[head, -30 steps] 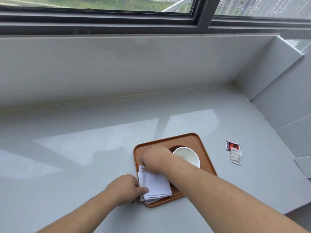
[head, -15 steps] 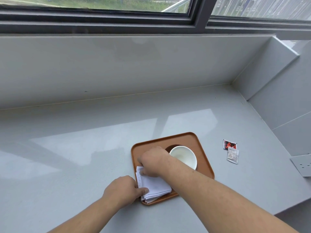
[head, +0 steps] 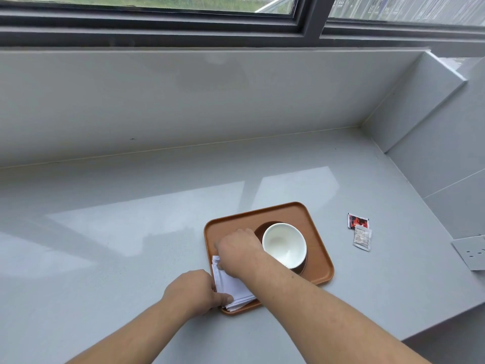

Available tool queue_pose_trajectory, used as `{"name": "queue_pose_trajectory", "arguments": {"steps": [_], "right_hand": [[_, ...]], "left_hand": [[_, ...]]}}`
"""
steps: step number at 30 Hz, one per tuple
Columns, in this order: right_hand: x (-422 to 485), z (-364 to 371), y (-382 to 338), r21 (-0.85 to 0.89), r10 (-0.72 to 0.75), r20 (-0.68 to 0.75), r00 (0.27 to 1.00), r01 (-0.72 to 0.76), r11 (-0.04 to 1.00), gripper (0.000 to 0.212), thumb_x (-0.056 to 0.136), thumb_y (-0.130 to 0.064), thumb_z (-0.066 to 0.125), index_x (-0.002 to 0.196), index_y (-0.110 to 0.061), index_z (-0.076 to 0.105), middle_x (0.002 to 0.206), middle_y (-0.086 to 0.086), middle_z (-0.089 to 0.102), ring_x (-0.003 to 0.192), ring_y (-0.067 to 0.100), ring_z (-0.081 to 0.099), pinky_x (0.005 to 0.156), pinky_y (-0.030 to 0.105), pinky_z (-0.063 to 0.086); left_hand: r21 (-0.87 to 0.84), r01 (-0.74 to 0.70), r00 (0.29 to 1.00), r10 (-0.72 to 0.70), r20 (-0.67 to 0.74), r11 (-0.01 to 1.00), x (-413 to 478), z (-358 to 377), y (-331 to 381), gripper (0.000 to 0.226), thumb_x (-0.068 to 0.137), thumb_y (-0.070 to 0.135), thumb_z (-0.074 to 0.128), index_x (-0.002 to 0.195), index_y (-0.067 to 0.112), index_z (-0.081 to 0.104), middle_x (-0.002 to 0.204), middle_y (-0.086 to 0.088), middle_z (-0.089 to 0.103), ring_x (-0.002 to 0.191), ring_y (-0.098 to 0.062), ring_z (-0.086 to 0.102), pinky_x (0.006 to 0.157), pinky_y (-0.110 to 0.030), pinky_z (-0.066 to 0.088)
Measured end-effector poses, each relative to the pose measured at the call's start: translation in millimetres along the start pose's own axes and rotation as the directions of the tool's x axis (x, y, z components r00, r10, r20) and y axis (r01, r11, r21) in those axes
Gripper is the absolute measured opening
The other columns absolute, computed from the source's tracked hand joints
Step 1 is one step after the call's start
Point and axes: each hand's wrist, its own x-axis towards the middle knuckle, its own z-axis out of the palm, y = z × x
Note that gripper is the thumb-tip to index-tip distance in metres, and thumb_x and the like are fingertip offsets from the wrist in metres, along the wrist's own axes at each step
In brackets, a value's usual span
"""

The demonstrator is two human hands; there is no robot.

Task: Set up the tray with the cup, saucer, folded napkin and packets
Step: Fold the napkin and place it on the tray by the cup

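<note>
An orange-brown tray [head: 313, 222] lies on the grey counter. On it a white cup [head: 284, 244] stands on a dark brown saucer [head: 301, 269]. A folded white napkin [head: 231, 287] rests in the tray's near left corner. My left hand [head: 194, 291] pinches the napkin's near left edge. My right hand [head: 237, 249] presses its far end, fingers closed on it. To the right of the tray, on the counter, lie a red packet [head: 357, 221] and a whitish packet [head: 362, 237], touching each other.
The counter [head: 131, 232] ends in a low wall at the back and a tiled wall at the right. A white socket plate [head: 471, 252] sits on the right wall. The counter's front edge drops away at lower right.
Both hands have stayed on the napkin with only slight shifts. The napkin has moved a little deeper into the tray's corner.
</note>
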Motion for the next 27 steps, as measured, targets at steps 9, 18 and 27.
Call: {"name": "queue_pose_trajectory", "arguments": {"steps": [9,18,27], "right_hand": [[-4,6,-2,0.011,0.039,-0.063,0.997,-0.038,0.999,0.020,0.096,-0.032,0.058,0.112,-0.021,0.064,0.107,0.004,0.066,0.099,0.027,0.058,0.083,0.042,0.038],[1,11,0,0.029,0.049,-0.054,0.997,-0.047,0.998,0.021,0.096,-0.035,0.058,0.112,-0.022,0.063,0.107,0.004,0.067,0.099,0.028,0.058,0.086,0.044,0.040],[3,13,1,0.029,0.041,-0.058,0.997,-0.039,0.999,0.024,0.097,-0.037,0.058,0.114,-0.021,0.062,0.108,0.005,0.067,0.099,0.028,0.058,0.087,0.045,0.041]], "left_hand": [[0.010,-0.008,1.000,0.009,-0.019,1.000,-5,1,3,0.053,0.078,0.071,0.070,0.061,0.023,0.058,0.062,0.005,0.063,0.067,-0.015,0.061,0.062,-0.030,0.043],[0.007,0.003,1.000,-0.003,-0.020,1.000,-5,1,3,0.055,0.077,0.073,0.071,0.059,0.024,0.055,0.057,0.006,0.060,0.062,-0.013,0.058,0.059,-0.029,0.042],[0.005,0.006,1.000,-0.006,-0.003,1.000,-5,-1,4,0.053,0.078,0.073,0.071,0.062,0.024,0.057,0.059,0.007,0.060,0.064,-0.012,0.059,0.058,-0.028,0.041]]}}
